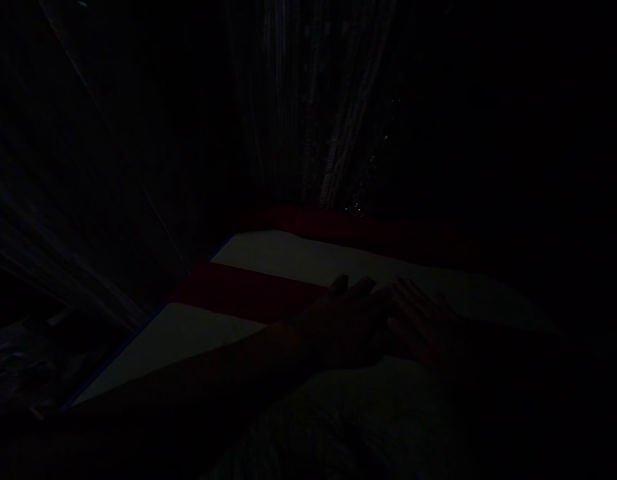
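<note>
The view is very dark. A cloth with broad red and whitish stripes point(188, 340) lies spread out under both hands, edged by a thin blue line on its left side. My left hand point(351, 327) rests palm down on the cloth, fingers stretched out toward the far side. Close beside it, my right hand point(428, 327) also lies on the cloth with straight fingers, its tips pointing up and left near the left fingertips. Neither hand shows anything held. Shadow hides most of the right forearm.
Behind the cloth hang dim vertical strands or folds point(333, 153), with small glints point(356, 210) near their foot. At the lower left sits a shiny, crumpled heap point(21, 367) that I cannot make out. The right side is black.
</note>
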